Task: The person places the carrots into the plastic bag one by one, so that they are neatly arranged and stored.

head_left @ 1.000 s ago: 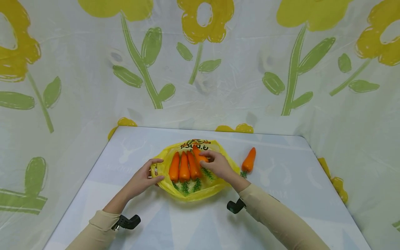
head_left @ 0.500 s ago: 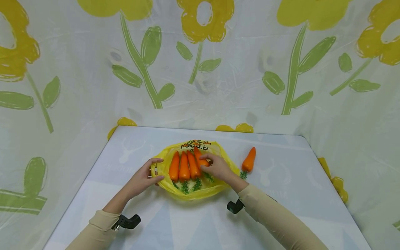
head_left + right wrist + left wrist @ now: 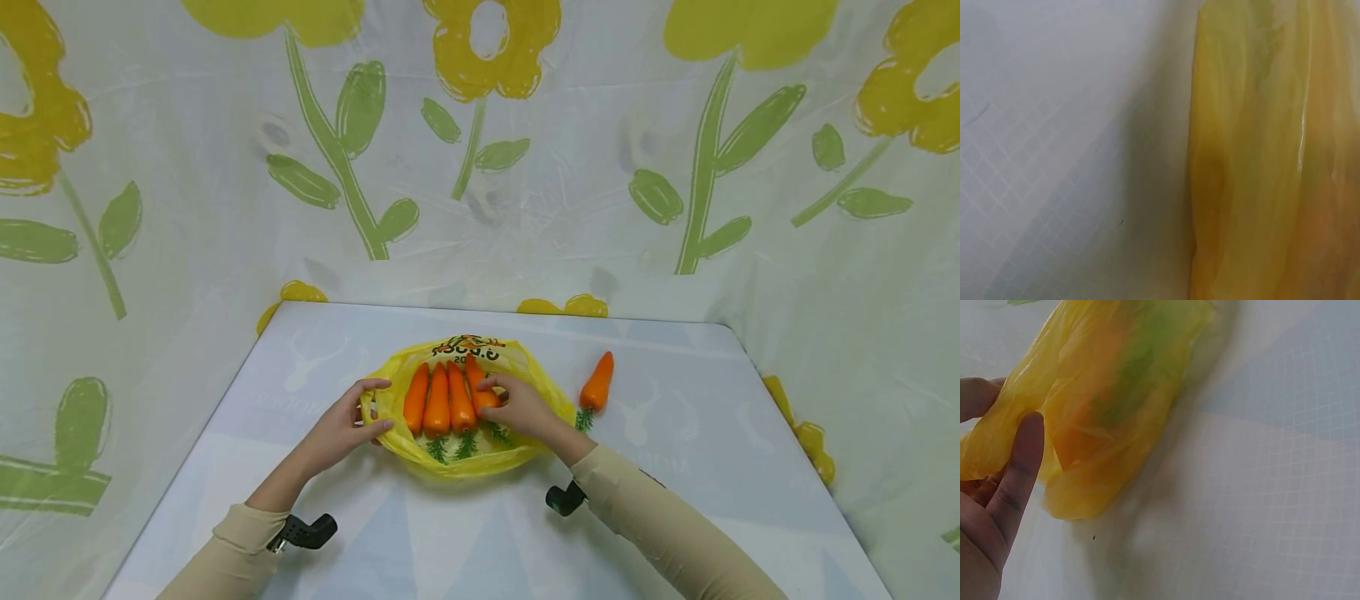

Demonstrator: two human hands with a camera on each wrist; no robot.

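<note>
A yellow plastic bag point(image 3: 480, 467) lies spread wide at mid-table, with lettering on its far inside. Several orange carrots point(image 3: 438, 408) with green leafy tops rest in it side by side, tips pointing away. My left hand point(image 3: 345, 425) holds the bag's left edge, and the left wrist view shows the thumb point(image 3: 1021, 456) against the yellow film. Inside the bag's right half, my right hand point(image 3: 522, 407) pinches the rightmost carrot point(image 3: 477, 379) of the row. The right wrist view holds only the bag's outer side point(image 3: 1247, 156); the hand is hidden there.
Another carrot point(image 3: 597, 383) lies on the pale table point(image 3: 675, 383) just right of the bag. A flower-printed curtain point(image 3: 570, 208) surrounds the table at the back and sides.
My right hand has shifted the rightmost carrot slightly, and the carrots beside it have slid a little to the left. My left hand has kept its place on the bag.
</note>
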